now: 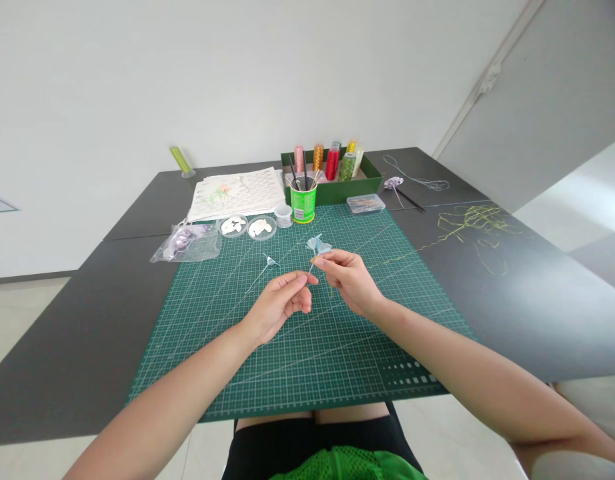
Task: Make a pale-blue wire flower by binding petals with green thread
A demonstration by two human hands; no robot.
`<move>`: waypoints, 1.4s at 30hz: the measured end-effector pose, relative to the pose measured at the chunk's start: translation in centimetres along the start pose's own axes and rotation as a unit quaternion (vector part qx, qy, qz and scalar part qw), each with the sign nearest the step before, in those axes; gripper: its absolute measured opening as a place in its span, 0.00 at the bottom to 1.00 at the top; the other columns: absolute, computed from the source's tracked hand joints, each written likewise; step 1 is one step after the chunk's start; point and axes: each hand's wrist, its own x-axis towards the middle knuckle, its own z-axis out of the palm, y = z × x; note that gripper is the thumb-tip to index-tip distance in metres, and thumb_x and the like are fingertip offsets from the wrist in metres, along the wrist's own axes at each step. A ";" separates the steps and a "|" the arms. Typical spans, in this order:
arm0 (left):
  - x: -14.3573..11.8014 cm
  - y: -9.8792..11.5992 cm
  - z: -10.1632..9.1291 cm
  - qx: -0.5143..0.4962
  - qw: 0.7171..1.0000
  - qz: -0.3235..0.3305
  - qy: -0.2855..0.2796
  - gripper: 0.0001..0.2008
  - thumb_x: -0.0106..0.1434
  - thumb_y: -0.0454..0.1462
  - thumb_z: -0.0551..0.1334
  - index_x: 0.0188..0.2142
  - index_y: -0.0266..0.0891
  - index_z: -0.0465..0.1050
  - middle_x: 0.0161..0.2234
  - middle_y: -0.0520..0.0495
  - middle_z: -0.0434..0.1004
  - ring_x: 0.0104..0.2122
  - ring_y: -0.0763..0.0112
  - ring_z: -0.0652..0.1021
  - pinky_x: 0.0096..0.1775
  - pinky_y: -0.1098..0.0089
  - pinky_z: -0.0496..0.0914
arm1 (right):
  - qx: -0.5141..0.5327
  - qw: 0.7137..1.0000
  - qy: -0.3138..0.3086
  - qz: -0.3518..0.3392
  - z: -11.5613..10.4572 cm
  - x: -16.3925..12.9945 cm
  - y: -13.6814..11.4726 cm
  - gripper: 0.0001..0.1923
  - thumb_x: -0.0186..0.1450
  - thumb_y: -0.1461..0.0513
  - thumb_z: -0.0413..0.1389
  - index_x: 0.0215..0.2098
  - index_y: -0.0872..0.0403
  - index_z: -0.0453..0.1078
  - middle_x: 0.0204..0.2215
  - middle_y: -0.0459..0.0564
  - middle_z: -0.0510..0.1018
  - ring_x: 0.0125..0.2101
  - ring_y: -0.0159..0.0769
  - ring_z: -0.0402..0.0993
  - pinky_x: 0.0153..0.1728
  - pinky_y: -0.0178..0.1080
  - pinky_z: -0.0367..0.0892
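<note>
From the head camera, we look down at our two bare hands meeting over a green cutting mat (307, 347) on a dark bench (537, 300). Our right hand (350, 280) pinches the thin wire stem of a small pale-blue flower (318, 245) between thumb and fingertips, holding the bloom upright and clear of the mat, seemingly so its petals stay uncrushed. Our left hand (280, 303) comes in from below, its grip pressed together, thumb against forefinger, at the lower part of the same stem, as if to steady the fine wire; whether it also pinches a thread we cannot tell. A second small petal piece on a wire (270, 260) lies on the mat just left of the hands.

Supplies sit along the far edge of the mat, near but out of the working space: a green cup (303, 202) holding dark sticks, two round dishes of white petals (247, 227), a small white pot (283, 215), a clear bag of purple pieces (187, 243) and a flat clear case (366, 203). Behind them a green box (337, 190) stands thread spools (332, 160) upright, beside a stack of printed sheets (237, 192). Loose yellow-green thread (472, 223) sprawls on the bench to the right, one strand trailing toward our hands.
</note>
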 end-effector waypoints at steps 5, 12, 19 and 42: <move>0.1 0.0 -0.1 0.021 1.000 0.008 -0.004 0.15 0.65 0.47 0.66 0.42 0.37 0.78 0.21 0.53 0.74 0.21 0.77 0.72 0.28 0.76 0.70 | 0.019 1.000 0.001 0.019 0.2 -0.1 -0.2 0.13 0.52 0.53 0.70 0.27 0.53 0.78 0.16 0.39 0.65 0.18 0.22 0.45 0.18 0.34 0.42; 0.0 0.4 -0.1 0.137 0.988 0.066 0.004 0.24 0.69 0.53 0.57 0.44 0.35 0.78 0.32 0.41 0.85 0.29 0.66 0.82 0.34 0.68 0.77 | 0.007 0.999 0.043 -0.009 -0.5 0.5 0.0 0.13 0.53 0.53 0.70 0.27 0.53 0.78 0.16 0.39 0.63 0.17 0.22 0.44 0.18 0.35 0.40; 0.1 -0.2 -0.5 0.237 0.964 0.111 0.036 0.17 0.71 0.48 0.58 0.43 0.37 0.77 0.40 0.40 0.86 0.32 0.66 0.84 0.35 0.68 0.77 | -0.018 0.998 0.057 -0.031 -0.8 0.7 -0.4 0.12 0.53 0.53 0.70 0.26 0.53 0.78 0.14 0.38 0.59 0.17 0.23 0.45 0.19 0.35 0.41; 0.3 0.3 -0.4 0.179 0.974 0.117 0.075 0.19 0.62 0.50 0.68 0.41 0.35 0.80 0.37 0.41 0.86 0.38 0.60 0.85 0.43 0.62 0.79 | -0.087 0.995 -0.020 -0.035 0.8 -0.9 0.6 0.13 0.57 0.53 0.67 0.28 0.55 0.79 0.15 0.37 0.56 0.19 0.25 0.47 0.22 0.35 0.45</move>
